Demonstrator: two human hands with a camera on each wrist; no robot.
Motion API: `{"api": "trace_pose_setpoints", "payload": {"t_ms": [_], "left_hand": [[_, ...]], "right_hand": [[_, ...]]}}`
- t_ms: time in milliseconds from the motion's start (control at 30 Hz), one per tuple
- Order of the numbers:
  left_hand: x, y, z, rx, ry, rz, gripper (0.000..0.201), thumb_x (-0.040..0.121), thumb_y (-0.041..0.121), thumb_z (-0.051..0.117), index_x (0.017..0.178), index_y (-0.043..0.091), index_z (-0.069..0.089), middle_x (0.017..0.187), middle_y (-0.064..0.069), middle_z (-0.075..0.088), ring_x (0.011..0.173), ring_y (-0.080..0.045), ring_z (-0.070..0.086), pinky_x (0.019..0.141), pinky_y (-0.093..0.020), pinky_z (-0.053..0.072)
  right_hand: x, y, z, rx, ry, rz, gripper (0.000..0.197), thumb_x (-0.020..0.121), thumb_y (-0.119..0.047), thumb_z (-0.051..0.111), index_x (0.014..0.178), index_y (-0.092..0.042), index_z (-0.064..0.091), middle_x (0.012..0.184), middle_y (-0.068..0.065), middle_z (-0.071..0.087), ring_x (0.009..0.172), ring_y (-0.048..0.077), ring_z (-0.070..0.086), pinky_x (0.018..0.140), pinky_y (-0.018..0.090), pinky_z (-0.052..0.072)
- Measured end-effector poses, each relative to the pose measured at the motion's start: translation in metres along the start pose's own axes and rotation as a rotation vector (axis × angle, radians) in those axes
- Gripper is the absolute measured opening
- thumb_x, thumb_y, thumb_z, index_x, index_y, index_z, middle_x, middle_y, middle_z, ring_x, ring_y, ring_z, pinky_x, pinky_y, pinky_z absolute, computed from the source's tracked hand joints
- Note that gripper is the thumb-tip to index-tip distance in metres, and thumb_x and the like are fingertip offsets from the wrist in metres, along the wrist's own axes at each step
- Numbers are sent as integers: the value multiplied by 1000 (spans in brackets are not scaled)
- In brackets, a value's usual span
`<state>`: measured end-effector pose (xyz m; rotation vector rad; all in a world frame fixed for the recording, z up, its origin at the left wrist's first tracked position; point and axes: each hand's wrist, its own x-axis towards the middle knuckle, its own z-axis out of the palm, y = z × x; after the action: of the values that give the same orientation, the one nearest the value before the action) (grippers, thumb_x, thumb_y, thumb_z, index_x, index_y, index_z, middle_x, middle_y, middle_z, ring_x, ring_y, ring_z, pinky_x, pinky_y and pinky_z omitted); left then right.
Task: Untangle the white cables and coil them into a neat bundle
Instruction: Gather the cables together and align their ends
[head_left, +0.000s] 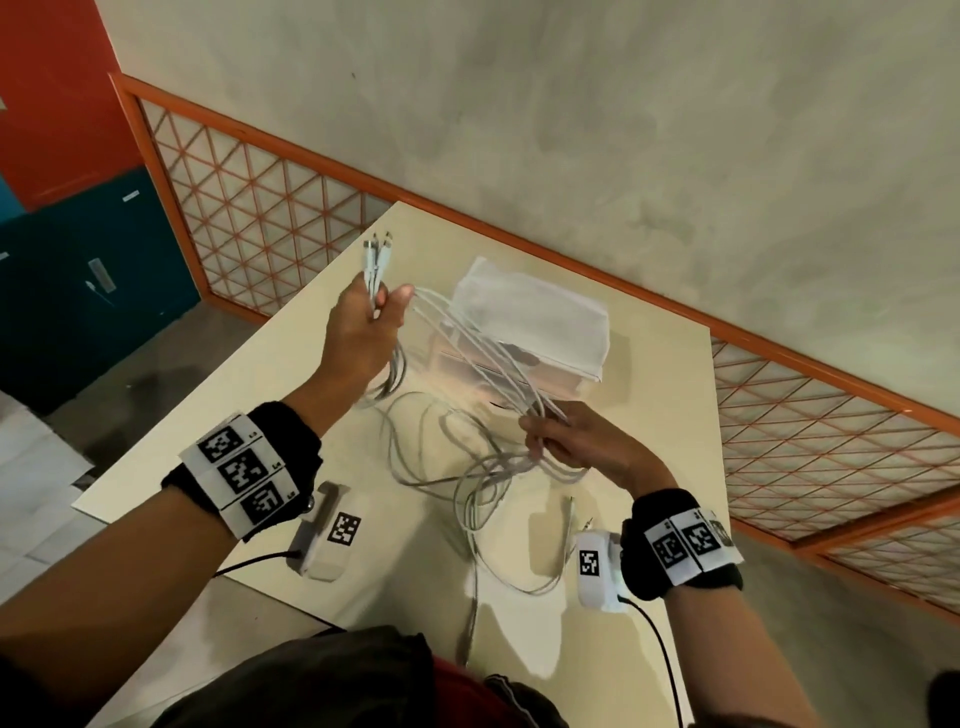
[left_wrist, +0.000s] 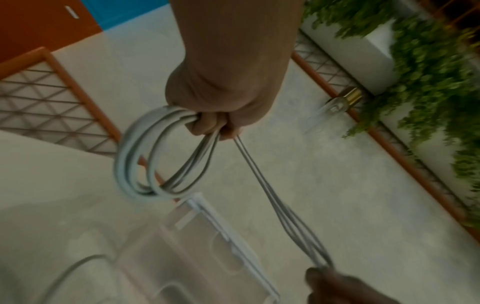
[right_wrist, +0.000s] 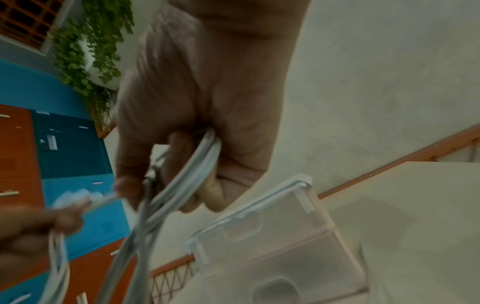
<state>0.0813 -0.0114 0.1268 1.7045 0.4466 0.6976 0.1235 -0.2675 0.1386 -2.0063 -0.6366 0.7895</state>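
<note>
White cables (head_left: 467, 343) stretch above the table (head_left: 649, 364), gripped by left hand (head_left: 363, 322) and right hand (head_left: 576, 441).

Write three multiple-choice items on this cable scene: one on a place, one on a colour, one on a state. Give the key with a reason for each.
1. Where is the clear plastic box?
A. On the table, beyond the hands
B. On the floor
C. In the left hand

2. What colour is the frame of the lattice railing behind the table?
A. Green
B. Orange
C. Black

3. What is the left hand doing?
A. Lying flat on the table
B. Hanging idle with nothing in it
C. Gripping the white cables, connector ends sticking up

Key:
1 A, the box sits on the tabletop past both hands.
2 B, the railing bars are orange.
3 C, its fingers curl round cable loops, while the right hand holds the strands running from it.
</note>
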Motion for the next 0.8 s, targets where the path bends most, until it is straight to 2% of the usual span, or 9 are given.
{"api": "trace_pose_setpoints", "payload": {"t_ms": [67,167,267,367,467,533,633,733,800], "left_hand": [[-2,-17,-3,181,-52,-93,35,90,30,59,63,21,38,57,5,52,54,-8,53,63,-27,42],[-11,-42,-13,527,-414,-163,31,90,29,60,69,6,57,56,7,53,55,-11,49,50,-12,34],[-18,-58,-23,594,-631,-233,34,76,37,74,77,8,55,69,-1,54,70,-17,50,59,-22,33],[-18,-46,-28,502,-597,-229,66,56,47,85,108,16,58,98,8,57,90,-11,52,78,-25,36],[-23,-10,-21,402,-540,-20,89,39,56,86,112,17,55,83,10,47,70,-11,45,66,-26,39],[-30,11,-9,460,-586,156,80,49,46,87,112,12,50,88,5,52,68,-13,46,60,-23,38],[-42,27,14,502,-737,365,69,68,26,82,124,11,47,102,-2,59,84,-18,55,65,-19,38],[-45,26,30,430,-893,317,38,78,18,74,107,10,51,94,-3,61,79,-20,56,61,-11,38],[-40,26,33,393,-905,250,28,85,14,66,109,5,54,97,-10,67,86,-22,63,69,-18,44]], "right_hand": [[2,-2,-4,-47,88,-12,39,96,-36,50,64,-15,46,49,-10,43,44,7,28,45,14,25],[3,-4,-10,-98,120,-43,43,97,-38,48,58,-21,42,54,-2,32,46,6,25,45,10,24],[6,-3,-19,-147,83,-11,46,97,-32,49,53,-22,41,54,-2,28,43,4,24,43,10,23],[9,1,-27,-220,77,64,44,96,-35,50,60,-15,34,49,-6,32,37,2,26,42,9,24],[12,-3,-26,-324,30,98,45,95,-37,51,56,-16,39,48,-6,41,38,2,32,46,14,29],[15,-11,-20,-376,-25,84,43,94,-38,52,60,-14,45,54,1,45,46,8,37,53,20,32],[16,-29,-9,-382,-121,36,37,94,-38,53,70,-10,53,55,-3,47,48,7,41,58,21,35],[11,-46,-5,-282,-200,-44,31,95,-27,54,69,-37,68,48,-12,44,46,2,38,55,14,36],[9,-50,-8,-248,-204,-107,35,94,-26,56,65,-44,65,48,-11,45,46,3,39,53,14,36]]}}
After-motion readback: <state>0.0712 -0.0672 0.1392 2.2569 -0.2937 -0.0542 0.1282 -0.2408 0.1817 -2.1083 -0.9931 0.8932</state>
